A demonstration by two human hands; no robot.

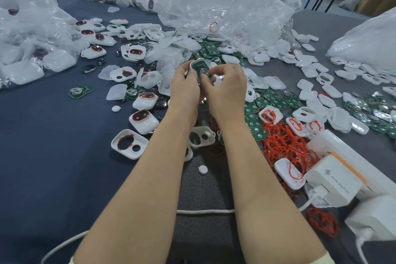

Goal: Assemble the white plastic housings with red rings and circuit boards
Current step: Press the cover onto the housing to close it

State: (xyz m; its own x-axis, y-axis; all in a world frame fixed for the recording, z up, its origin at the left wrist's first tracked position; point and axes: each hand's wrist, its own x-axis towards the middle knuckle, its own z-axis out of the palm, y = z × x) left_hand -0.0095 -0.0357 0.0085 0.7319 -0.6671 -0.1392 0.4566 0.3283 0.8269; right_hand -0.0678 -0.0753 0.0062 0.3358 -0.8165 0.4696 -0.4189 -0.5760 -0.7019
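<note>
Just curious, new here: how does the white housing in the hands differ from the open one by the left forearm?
The held housing carries a green circuit board; the lying housing is empty, both holes open. The left hand and right hand grip the held housing; the lying housing rests on the cloth. The lying housing shows a red ring; the held housing shows none. Both are white.

Even soft light, wide-angle edge bending, slight blur

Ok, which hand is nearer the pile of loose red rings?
Right. The right hand is across the table from the red ring pile and to its left; the left hand is farther left, beyond the right. Both grip one white housing.
</note>
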